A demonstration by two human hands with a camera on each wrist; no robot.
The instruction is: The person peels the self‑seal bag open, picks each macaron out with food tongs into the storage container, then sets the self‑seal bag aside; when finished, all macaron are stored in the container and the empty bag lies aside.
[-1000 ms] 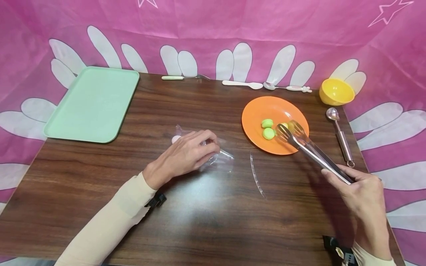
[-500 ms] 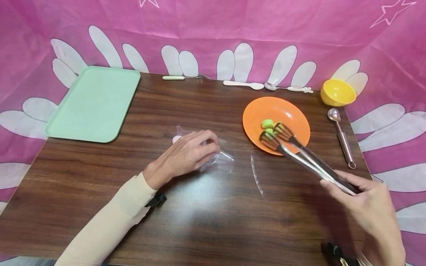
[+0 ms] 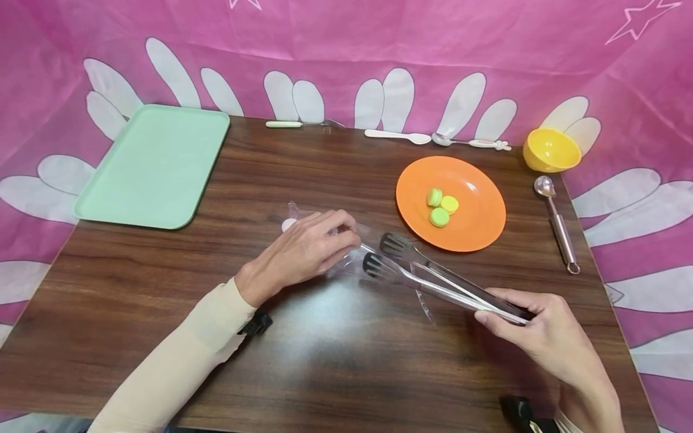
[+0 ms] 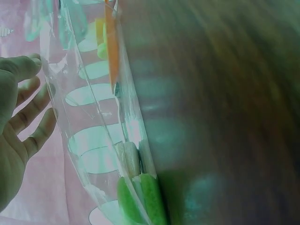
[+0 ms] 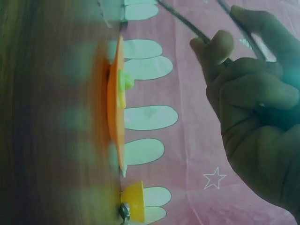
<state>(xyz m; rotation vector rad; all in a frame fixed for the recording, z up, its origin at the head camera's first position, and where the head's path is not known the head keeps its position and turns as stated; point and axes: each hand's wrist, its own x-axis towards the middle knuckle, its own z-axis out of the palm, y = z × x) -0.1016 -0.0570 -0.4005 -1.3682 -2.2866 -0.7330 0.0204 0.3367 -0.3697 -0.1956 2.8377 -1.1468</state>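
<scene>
Tongs [image 3: 460,295] are poking out past the right hand [image 3: 549,337], its fingers gripping; left hand [image 3: 300,245] is pinching a bag [image 4: 89,101].

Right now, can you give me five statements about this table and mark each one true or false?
1. The right hand grips metal tongs. True.
2. Five macarons lie on the orange plate. False: three macarons lie on the orange plate.
3. The left hand touches clear plastic packaging. True.
4. The silver scoop is inside the yellow bowl. False: the silver scoop lies outside the yellow bowl.
5. Two of the plate's macarons are green. True.
</scene>
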